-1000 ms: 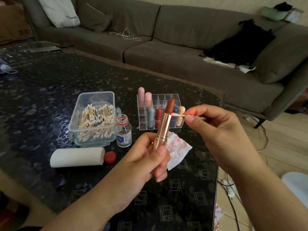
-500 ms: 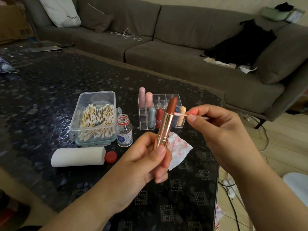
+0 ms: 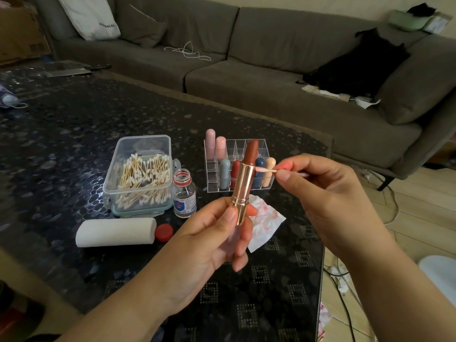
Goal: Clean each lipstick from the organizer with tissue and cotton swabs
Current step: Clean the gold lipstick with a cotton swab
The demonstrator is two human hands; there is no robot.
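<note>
My left hand (image 3: pixel 212 238) grips the base of an open rose-gold lipstick (image 3: pixel 243 186), held upright with its brown-red bullet twisted out. My right hand (image 3: pixel 320 193) pinches a cotton swab (image 3: pixel 265 170) whose pink-stained tip touches the right side of the tube's rim. Behind them stands the clear organizer (image 3: pixel 262 146) with several capped lipsticks in pink, grey-blue, red, dark blue and beige. A tissue (image 3: pixel 266 223) smeared with red lies on the table below the lipstick.
A clear box of cotton swabs (image 3: pixel 140 176) sits left of the organizer, with an open small bottle (image 3: pixel 183 193) and its red cap (image 3: pixel 164 232) beside it. A tissue roll (image 3: pixel 116 232) lies in front. The dark glass table (image 3: pixel 61 134) ends at right; a grey sofa (image 3: pixel 246 70) stands behind.
The swab tip has slid slightly lower along the lipstick rim. Both hands stay almost where they were.
</note>
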